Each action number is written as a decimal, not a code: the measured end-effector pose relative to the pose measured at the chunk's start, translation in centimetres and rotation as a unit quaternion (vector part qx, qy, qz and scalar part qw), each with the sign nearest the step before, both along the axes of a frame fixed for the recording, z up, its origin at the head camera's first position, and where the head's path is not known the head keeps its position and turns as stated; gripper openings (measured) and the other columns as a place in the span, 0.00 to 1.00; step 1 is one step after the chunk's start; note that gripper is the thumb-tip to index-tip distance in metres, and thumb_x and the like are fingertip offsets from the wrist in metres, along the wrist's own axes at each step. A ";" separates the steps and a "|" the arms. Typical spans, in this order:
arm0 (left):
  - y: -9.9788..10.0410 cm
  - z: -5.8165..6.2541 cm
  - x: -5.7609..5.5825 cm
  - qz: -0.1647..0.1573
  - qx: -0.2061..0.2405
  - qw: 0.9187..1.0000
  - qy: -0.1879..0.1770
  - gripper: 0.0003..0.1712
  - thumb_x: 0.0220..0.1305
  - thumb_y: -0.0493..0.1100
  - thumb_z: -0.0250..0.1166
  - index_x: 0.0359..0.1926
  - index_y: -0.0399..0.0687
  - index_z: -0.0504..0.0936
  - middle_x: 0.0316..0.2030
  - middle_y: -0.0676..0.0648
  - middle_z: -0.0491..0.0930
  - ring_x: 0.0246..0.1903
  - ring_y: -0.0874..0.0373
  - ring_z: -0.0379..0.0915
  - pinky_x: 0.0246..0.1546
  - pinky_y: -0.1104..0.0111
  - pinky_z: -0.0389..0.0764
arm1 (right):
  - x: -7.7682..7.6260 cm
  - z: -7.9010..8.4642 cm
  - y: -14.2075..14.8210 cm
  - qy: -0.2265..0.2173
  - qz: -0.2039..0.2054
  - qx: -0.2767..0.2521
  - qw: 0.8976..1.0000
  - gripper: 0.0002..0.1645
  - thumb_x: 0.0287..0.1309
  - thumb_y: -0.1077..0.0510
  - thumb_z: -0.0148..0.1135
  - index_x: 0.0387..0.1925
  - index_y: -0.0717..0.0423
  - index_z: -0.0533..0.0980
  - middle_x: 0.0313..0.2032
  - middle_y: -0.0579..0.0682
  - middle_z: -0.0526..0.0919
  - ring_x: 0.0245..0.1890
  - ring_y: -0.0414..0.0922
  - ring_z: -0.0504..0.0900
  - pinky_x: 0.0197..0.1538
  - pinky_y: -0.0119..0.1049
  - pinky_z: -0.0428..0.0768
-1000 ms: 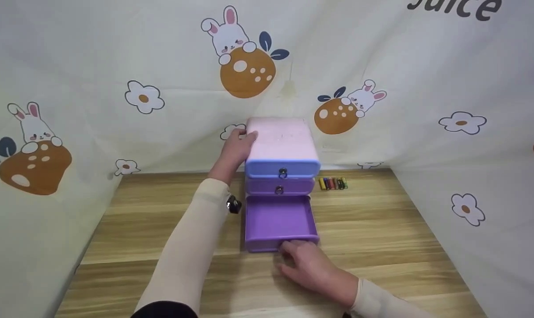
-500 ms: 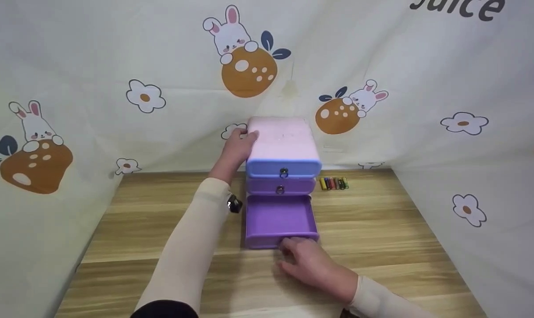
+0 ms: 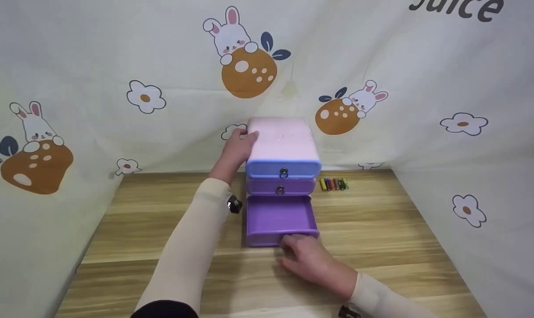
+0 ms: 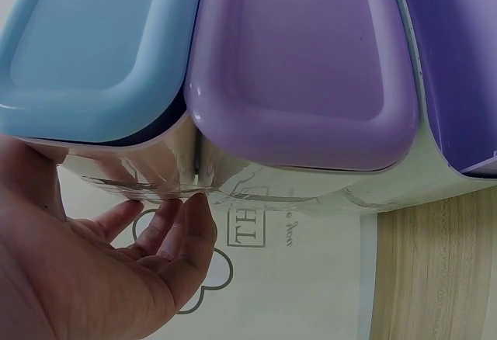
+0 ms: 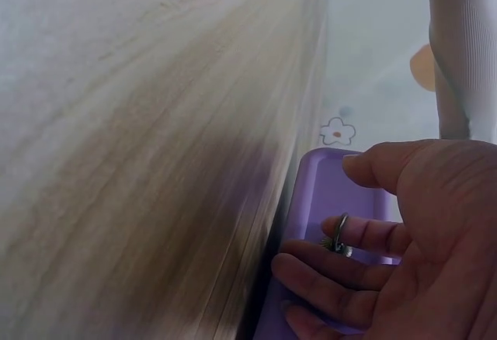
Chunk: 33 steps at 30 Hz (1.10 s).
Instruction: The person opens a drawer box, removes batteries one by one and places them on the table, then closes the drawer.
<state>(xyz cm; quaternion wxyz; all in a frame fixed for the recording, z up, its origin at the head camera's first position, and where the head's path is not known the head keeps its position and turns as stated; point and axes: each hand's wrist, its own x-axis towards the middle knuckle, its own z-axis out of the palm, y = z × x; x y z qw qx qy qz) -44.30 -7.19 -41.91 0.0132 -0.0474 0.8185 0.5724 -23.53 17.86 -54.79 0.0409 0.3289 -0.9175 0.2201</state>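
Observation:
A small chest has a pink top (image 3: 282, 138), a blue top drawer (image 3: 267, 169), a purple middle drawer (image 3: 260, 187) and a purple bottom drawer (image 3: 280, 216). The bottom drawer is pulled out and shows a bare inside. My left hand (image 3: 237, 150) rests against the chest's upper left side, its fingers against the side wall in the left wrist view. At the bottom drawer's front, my right hand (image 3: 311, 260) presses with loosely extended fingers. In the right wrist view, one fingertip lies at the metal ring pull (image 5: 341, 233), thumb apart from the front.
Several small batteries (image 3: 334, 183) lie in a row right of the chest on the wood-grain table (image 3: 373, 229). A white cloth (image 3: 183, 53) with rabbit and flower prints stands behind and along both sides.
The bottom drawer has slid slightly inward, and my right hand has moved forward with it. My left hand stays in place on the chest.

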 end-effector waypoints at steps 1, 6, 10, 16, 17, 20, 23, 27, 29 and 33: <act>0.0 0.0 0.0 0.000 -0.001 1.000 -0.001 0.42 0.82 0.66 0.58 0.82 0.47 0.65 0.79 0.39 0.68 0.76 0.44 0.67 0.75 0.50 0.71 | 0.0 0.0 0.0 -0.002 -0.001 0.000 1.000 0.14 0.65 0.50 0.79 0.42 0.52 0.83 0.33 0.47 0.85 0.32 0.38 0.75 0.37 0.39 0.79; 0.0 -0.1 0.1 0.001 0.006 1.000 0.012 0.41 0.82 0.65 0.58 0.81 0.45 0.67 0.79 0.37 0.68 0.76 0.43 0.67 0.75 0.49 0.71 | -0.3 -0.1 -0.2 -0.011 -0.009 0.001 1.000 0.14 0.65 0.50 0.79 0.42 0.51 0.83 0.32 0.47 0.85 0.31 0.38 0.75 0.36 0.38 0.79; 0.0 -0.2 0.1 0.001 0.010 1.000 0.019 0.40 0.82 0.65 0.59 0.80 0.44 0.68 0.79 0.37 0.68 0.76 0.43 0.67 0.75 0.49 0.70 | -0.6 -0.1 -0.3 -0.015 -0.011 -0.001 1.000 0.13 0.64 0.51 0.79 0.41 0.52 0.83 0.31 0.48 0.84 0.30 0.38 0.74 0.36 0.38 0.78; 0.0 -0.1 0.2 -0.001 0.006 1.000 0.023 0.41 0.82 0.65 0.58 0.80 0.43 0.67 0.79 0.37 0.68 0.76 0.43 0.66 0.76 0.49 0.70 | -0.9 0.0 -0.3 -0.026 -0.018 -0.004 0.999 0.13 0.64 0.51 0.80 0.40 0.51 0.83 0.31 0.47 0.84 0.31 0.39 0.75 0.37 0.40 0.79; 0.0 -0.1 0.3 -0.001 0.003 1.000 0.024 0.41 0.83 0.65 0.58 0.80 0.43 0.67 0.79 0.36 0.68 0.76 0.43 0.65 0.76 0.49 0.69 | -1.0 0.0 -0.4 -0.029 -0.019 -0.003 0.999 0.13 0.64 0.51 0.79 0.40 0.51 0.83 0.32 0.47 0.84 0.31 0.39 0.75 0.38 0.40 0.80; -0.1 0.0 0.4 -0.003 -0.004 1.000 0.028 0.40 0.83 0.64 0.58 0.80 0.42 0.67 0.79 0.36 0.67 0.77 0.42 0.65 0.76 0.50 0.69 | -1.2 0.1 -0.5 -0.036 -0.023 0.000 0.999 0.13 0.64 0.50 0.79 0.41 0.51 0.83 0.32 0.46 0.84 0.32 0.39 0.76 0.39 0.41 0.81; -0.1 0.0 0.4 -0.001 -0.004 1.000 0.026 0.40 0.83 0.64 0.58 0.80 0.42 0.67 0.79 0.35 0.68 0.76 0.42 0.66 0.75 0.49 0.70 | -1.3 0.2 -0.5 -0.046 -0.025 0.003 0.999 0.13 0.65 0.49 0.79 0.40 0.50 0.83 0.32 0.44 0.84 0.32 0.39 0.78 0.39 0.41 0.82; -0.1 0.0 0.4 -0.001 -0.001 1.000 0.024 0.39 0.83 0.64 0.58 0.80 0.42 0.67 0.78 0.35 0.68 0.76 0.41 0.66 0.75 0.49 0.69 | -1.6 0.5 -0.6 -0.062 -0.029 0.005 0.998 0.13 0.66 0.48 0.79 0.41 0.50 0.84 0.32 0.41 0.83 0.32 0.39 0.79 0.40 0.41 0.84; -0.1 0.0 0.4 -0.001 -0.004 1.000 0.026 0.39 0.83 0.64 0.57 0.80 0.42 0.67 0.78 0.35 0.68 0.76 0.41 0.66 0.76 0.48 0.69 | -1.7 0.6 -0.6 -0.068 -0.031 0.005 0.997 0.13 0.66 0.48 0.78 0.41 0.51 0.84 0.32 0.40 0.83 0.32 0.39 0.79 0.40 0.41 0.84; 0.0 0.0 0.3 -0.002 -0.004 1.000 0.030 0.39 0.83 0.63 0.58 0.79 0.42 0.68 0.78 0.35 0.68 0.76 0.41 0.66 0.76 0.49 0.69 | -1.9 0.6 -0.6 -0.073 -0.029 0.002 0.997 0.13 0.66 0.48 0.78 0.41 0.52 0.84 0.31 0.39 0.82 0.31 0.39 0.78 0.39 0.40 0.84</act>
